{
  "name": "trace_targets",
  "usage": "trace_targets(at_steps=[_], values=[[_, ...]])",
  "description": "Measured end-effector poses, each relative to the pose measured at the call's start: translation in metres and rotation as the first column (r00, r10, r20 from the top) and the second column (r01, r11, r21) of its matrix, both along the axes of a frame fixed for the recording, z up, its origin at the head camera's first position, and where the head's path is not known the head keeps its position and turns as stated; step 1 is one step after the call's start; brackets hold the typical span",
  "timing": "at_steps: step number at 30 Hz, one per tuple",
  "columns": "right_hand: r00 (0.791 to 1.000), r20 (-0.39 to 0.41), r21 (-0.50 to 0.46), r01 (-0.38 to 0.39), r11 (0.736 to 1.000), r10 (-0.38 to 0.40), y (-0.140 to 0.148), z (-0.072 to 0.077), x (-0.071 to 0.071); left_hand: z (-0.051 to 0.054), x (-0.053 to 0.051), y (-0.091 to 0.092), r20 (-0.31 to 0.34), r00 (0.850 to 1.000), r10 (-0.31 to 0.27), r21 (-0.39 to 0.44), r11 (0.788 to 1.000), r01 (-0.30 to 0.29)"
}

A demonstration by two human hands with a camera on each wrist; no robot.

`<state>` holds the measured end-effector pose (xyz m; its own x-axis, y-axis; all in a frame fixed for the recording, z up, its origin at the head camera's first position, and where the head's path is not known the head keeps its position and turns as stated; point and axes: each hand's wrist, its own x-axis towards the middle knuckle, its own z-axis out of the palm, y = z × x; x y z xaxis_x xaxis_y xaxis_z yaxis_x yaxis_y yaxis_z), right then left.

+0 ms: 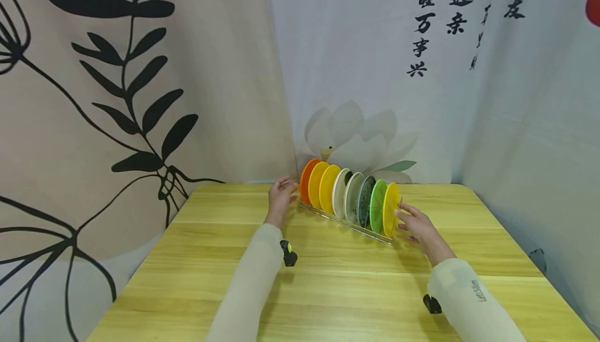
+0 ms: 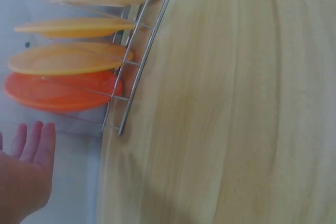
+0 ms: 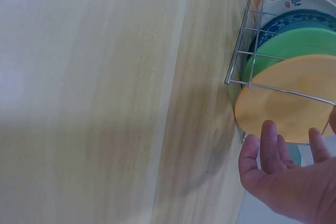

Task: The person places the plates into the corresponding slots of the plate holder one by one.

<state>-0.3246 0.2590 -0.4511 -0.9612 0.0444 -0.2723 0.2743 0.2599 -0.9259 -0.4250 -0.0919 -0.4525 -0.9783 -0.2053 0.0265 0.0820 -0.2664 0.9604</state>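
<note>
A wire dish rack [image 1: 347,224] holds a row of several upright plates. At its left end stands an orange-red plate [image 1: 305,183], and my left hand [image 1: 280,196] is just beside it, fingers extended and holding nothing. The left wrist view shows a gap between those fingers and the orange-red plate. On the right end is a yellow plate [image 3: 283,103]; my right hand [image 1: 419,227] is next to it with loosely bent, spread fingers. Whether its fingertips touch the plate or rack I cannot tell. Between the ends are two yellow-orange plates, white ones, a dark blue patterned plate [image 1: 365,201] and a green plate [image 1: 377,206].
The rack stands slantwise near the back of a light wooden table [image 1: 187,279]. Behind the table hangs a printed cloth [image 1: 234,71] with plant drawings and writing. More cloth borders the right side. Each wrist carries a small black device.
</note>
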Motion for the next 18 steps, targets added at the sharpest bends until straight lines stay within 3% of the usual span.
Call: trace_targets(at_steps=[4, 11, 18], values=[[1.000, 0.006, 0.009, -0.005, 1.000, 0.005, 0.002, 0.000, -0.001, -0.001, 0.007, 0.004, -0.009, 1.000, 0.027, -0.044, 0.999, -0.027], [1.000, 0.007, 0.024, -0.011, 1.000, 0.011, 0.006, -0.003, -0.004, -0.006, 0.025, 0.019, -0.005, 0.998, 0.061, -0.209, 0.976, -0.061], [0.997, -0.051, 0.045, -0.057, 0.997, 0.059, 0.009, 0.001, -0.006, -0.008, 0.049, 0.056, -0.023, 1.000, 0.017, -0.243, 0.970, -0.022]])
